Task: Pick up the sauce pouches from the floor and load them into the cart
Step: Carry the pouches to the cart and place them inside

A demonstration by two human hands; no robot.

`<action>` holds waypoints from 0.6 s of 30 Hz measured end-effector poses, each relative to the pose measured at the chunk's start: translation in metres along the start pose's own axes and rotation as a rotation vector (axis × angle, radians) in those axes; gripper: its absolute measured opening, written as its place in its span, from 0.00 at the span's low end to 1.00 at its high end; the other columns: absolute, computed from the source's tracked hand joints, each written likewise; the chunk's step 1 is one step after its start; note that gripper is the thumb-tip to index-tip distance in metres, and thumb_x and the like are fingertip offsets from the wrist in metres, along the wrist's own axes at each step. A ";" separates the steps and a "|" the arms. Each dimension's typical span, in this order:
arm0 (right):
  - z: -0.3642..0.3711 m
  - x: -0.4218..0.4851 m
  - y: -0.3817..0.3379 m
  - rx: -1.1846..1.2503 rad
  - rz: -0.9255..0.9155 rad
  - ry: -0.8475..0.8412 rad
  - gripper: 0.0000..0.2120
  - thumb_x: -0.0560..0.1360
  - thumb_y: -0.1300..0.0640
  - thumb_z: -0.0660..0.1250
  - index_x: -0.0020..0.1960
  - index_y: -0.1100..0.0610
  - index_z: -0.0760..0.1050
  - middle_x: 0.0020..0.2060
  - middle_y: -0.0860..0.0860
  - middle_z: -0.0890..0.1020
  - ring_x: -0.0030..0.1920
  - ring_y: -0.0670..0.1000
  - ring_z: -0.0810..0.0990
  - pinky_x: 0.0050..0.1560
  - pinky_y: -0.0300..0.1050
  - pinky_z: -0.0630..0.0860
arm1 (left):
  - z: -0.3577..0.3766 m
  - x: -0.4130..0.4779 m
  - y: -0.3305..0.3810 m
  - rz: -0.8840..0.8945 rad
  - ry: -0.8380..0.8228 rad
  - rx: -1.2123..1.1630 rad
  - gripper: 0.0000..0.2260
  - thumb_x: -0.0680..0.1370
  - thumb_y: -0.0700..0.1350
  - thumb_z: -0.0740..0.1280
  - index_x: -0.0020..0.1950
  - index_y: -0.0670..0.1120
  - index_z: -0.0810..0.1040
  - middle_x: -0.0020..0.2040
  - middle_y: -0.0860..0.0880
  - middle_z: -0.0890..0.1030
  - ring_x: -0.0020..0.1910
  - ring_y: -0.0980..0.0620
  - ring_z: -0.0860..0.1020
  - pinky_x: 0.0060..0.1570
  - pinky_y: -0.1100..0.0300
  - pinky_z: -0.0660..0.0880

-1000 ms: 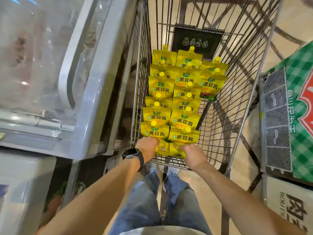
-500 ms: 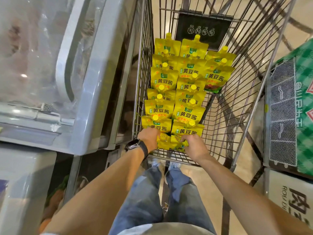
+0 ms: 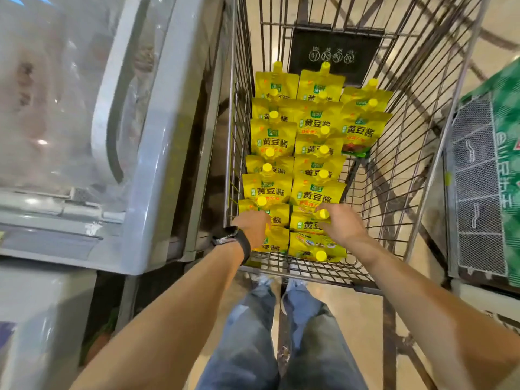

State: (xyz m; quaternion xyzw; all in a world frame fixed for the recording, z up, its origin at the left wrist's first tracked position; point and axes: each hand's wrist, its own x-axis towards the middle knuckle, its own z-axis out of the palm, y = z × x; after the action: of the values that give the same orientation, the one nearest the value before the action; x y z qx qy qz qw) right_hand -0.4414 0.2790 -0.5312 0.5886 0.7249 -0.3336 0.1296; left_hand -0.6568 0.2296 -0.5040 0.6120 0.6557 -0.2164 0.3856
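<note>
Placing step: laying sauce pouches [image 3: 318, 192] in overlapping rows, centre frame, inside cart [image 3: 416, 170]. Pinching spout [image 3: 323, 213] of near pouch [image 3: 305, 225] with right hand [image 3: 342, 228]; touching left pouch [image 3: 277, 220] with left hand [image 3: 253, 228], grip impossible to tell. Next, likely: let go, bend to floor [image 3: 332, 299] for any remaining

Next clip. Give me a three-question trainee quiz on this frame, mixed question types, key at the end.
1. True or false: the watch sits on the right wrist.
2. The sauce pouches in the cart have caps coloured: A yellow, B red, C white.
3. Fill in: the left hand and right hand touch pouches at the cart's ____ end, as seen by the person.
Key: 1 false; 2 A; 3 near.
</note>
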 end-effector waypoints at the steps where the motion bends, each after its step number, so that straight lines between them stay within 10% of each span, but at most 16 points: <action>1: 0.000 0.002 0.000 0.002 0.006 0.003 0.14 0.74 0.56 0.71 0.60 0.52 0.80 0.52 0.58 0.84 0.56 0.61 0.80 0.50 0.49 0.75 | 0.005 0.001 0.006 -0.027 0.016 0.029 0.17 0.78 0.36 0.67 0.65 0.49 0.78 0.63 0.43 0.79 0.63 0.40 0.78 0.58 0.48 0.77; 18: 0.004 0.015 -0.002 0.074 0.023 0.121 0.06 0.72 0.61 0.70 0.47 0.53 0.82 0.42 0.57 0.85 0.47 0.61 0.82 0.41 0.47 0.74 | 0.001 0.011 0.003 0.040 -0.027 -0.016 0.13 0.77 0.48 0.70 0.61 0.56 0.78 0.62 0.51 0.79 0.62 0.47 0.78 0.58 0.52 0.76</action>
State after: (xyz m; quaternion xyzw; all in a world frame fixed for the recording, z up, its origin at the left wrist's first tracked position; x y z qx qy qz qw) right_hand -0.4478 0.2874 -0.5422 0.6204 0.7116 -0.3226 0.0677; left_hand -0.6528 0.2359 -0.5126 0.6190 0.6397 -0.2116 0.4035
